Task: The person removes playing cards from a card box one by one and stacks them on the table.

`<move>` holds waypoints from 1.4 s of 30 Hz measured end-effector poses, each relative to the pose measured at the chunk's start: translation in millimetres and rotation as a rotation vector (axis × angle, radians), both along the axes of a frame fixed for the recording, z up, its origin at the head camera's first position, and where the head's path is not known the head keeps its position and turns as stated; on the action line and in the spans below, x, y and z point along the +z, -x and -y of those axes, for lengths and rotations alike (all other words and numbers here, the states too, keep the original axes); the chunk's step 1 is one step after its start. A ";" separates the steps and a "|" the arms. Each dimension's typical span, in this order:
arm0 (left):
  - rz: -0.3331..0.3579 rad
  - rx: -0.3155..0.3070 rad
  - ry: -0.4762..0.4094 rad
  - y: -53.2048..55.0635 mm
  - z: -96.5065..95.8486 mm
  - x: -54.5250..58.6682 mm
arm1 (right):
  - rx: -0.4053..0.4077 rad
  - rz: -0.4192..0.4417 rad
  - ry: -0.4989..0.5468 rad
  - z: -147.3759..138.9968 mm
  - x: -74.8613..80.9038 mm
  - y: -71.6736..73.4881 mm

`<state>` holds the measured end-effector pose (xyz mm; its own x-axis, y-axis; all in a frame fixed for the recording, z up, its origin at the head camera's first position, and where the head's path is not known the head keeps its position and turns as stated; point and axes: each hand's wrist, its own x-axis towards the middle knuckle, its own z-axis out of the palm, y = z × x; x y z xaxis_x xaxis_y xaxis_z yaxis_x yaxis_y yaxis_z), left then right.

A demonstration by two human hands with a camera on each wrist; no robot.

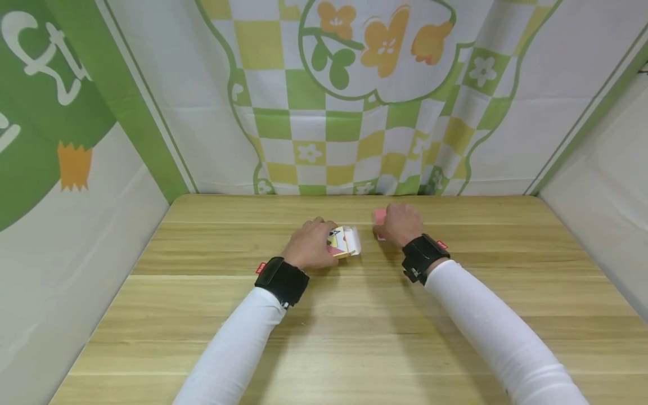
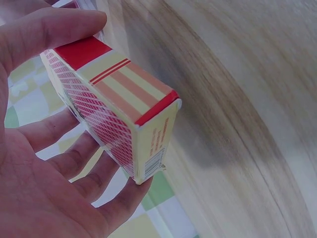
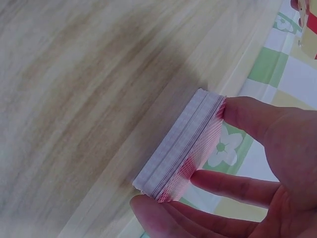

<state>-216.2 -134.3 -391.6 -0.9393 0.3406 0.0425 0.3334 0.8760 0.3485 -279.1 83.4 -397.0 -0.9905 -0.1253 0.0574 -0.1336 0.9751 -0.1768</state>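
Note:
My left hand [image 1: 310,243] holds a playing card box [image 1: 340,242] between thumb and fingers. Its flap stands open toward the right, and a printed ace shows on its face. The left wrist view shows the box's striped narrow side [image 2: 126,82], red patterned back and barcode end. To the right, my right hand [image 1: 403,224] grips a deck of playing cards [image 3: 181,148] by its two ends, thumb at one and fingers at the other. The deck has a red patterned back and lies close over the tabletop. In the head view, the hand covers part of the deck.
The wooden table [image 1: 354,337] reaches back to a checked green, yellow and white curtain [image 1: 304,124]. Pale cloth walls stand at left and right. Black bands [image 1: 424,257] are strapped round both wrists, below white sleeves.

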 end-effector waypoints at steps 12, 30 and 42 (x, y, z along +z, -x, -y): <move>0.010 -0.002 0.001 0.3 -2.4 0.7 | -0.033 0.053 -0.001 -6.8 -1.0 0.6; 0.005 -0.017 0.017 2.2 -9.0 2.7 | 0.685 -0.301 0.389 13.4 5.9 -30.0; -0.041 -0.036 -0.005 3.3 -9.5 1.4 | 0.537 0.022 0.509 19.7 4.9 -31.8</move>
